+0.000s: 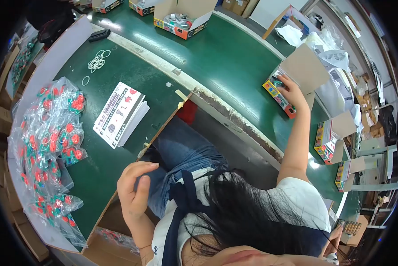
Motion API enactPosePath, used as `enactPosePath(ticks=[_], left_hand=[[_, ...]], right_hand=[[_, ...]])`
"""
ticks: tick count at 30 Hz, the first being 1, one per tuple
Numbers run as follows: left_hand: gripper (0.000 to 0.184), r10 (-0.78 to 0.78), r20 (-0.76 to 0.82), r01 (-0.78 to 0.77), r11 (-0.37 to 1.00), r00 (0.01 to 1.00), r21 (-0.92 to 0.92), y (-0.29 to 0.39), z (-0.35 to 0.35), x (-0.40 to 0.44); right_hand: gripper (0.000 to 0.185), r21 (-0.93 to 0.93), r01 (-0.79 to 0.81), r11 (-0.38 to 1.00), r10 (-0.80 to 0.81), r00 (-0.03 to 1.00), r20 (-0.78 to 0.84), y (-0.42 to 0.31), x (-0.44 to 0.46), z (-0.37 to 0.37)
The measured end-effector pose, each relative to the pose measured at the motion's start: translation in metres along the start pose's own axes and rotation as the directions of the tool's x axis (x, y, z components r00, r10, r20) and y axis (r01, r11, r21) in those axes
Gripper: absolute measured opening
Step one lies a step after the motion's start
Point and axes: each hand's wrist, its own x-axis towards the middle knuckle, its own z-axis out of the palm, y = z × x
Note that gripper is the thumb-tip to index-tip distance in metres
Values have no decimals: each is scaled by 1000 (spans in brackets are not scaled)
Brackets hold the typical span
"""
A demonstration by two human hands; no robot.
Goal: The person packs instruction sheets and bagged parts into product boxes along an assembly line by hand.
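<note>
My right hand (292, 92) reaches out over an open printed box (279, 98) on the green belt. Its fingers are apart and bent down at the box's contents, which they partly cover; no held thing shows in them. My left hand (134, 186) hovers by the front edge of the side table, thumb and fingers apart, holding nothing. Near it on the table lies a stack of printed leaflets (121, 116). Farther left are piled clear plastic bags of red and green parts (52, 142).
Pale rubber bands (97, 61) and a black case (99, 35) lie at the table's back. More open boxes stand on the belt (234, 57), including one box (181, 27) at the far end and another box (326, 142) at right. A carton (110, 252) sits below the table.
</note>
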Motion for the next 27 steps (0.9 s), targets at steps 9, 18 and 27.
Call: enactPosePath(ticks=[9,18,27], left_hand=[[18,-60,-9,60,998,998,-15,-3,13,10],[29,424,208,-472,798,881,374,42,36,61],[15,653,298,-624,347,697,700,99,76,45]], right_hand=[[42,-373,-11,928,-53,985,-162,48,2,22],[32,-34,441,897,-425,838,-341,-126,32,27],[32,175,636,752,-657,696,289,-339,50,158]])
